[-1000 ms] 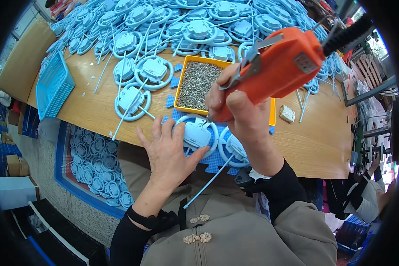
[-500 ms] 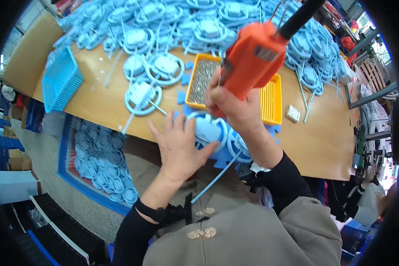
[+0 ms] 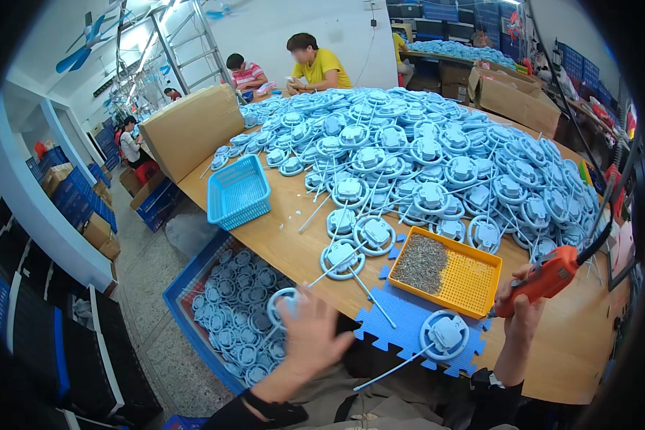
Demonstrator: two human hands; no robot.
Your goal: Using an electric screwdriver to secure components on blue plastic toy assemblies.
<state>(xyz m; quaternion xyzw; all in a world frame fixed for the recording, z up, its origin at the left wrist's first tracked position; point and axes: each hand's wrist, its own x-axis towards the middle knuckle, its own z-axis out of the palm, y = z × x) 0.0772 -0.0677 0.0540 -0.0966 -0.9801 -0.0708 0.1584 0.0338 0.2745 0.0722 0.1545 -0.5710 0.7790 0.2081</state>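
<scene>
Left hand (image 3: 312,342), fingers wide, overlaps round pale-blue plastic part (image 3: 273,306), contact unclear; right hand (image 3: 521,315) clasps orange plastic screwdriver (image 3: 548,278), long axis pointing eight o'clock.

Your right hand (image 3: 522,309) grips an orange power screwdriver (image 3: 550,276) beside the yellow tray (image 3: 476,281). Your blurred left hand (image 3: 313,337) reaches over the blue bin (image 3: 185,314), near a blue ring-shaped part (image 3: 273,309).

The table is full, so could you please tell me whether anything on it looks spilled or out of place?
A few white scraps lie loose on the table near the light-blue basket; they look odd because they resemble neither the blue ring-shaped parts nor the small metal pieces, which sit inside the yellow tray.
</scene>
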